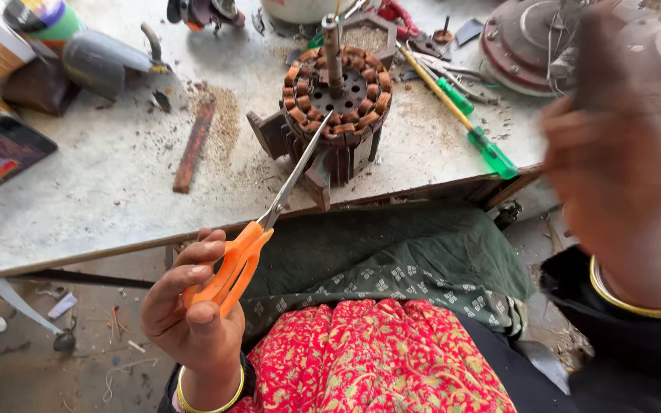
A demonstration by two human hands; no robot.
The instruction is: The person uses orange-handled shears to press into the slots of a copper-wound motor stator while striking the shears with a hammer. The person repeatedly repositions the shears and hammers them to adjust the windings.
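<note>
1. At the near edge of the workbench, the left hand grips a pair of orange-handled scissors, fingers curled through and around the loops, clamped on them.
2. The blades look closed or nearly so, and they run up toward one o'clock from the hand, tips touching the rim of the motor stator at about its six o'clock.
3. The stator sits on the bench with its ring of copper windings facing up and a steel shaft standing upright at its centre; its dark laminated body juts toward the bench edge.
4. The right hand is raised at three o'clock, blurred; I cannot tell whether its fingers are apart or together, and it holds nothing that I can make out.
5. At two o'clock from the stator lie two green-handled screwdrivers, just beside each other; at nine o'clock, a flat rusty bar lies amid dust.
6. My read: this is the winding-cutting step, the tips just meeting the copper.
7. The next move calls for the blades to part and slip one point under a coil, with the stator steadied by the free hand so it doesn't twist.
</note>
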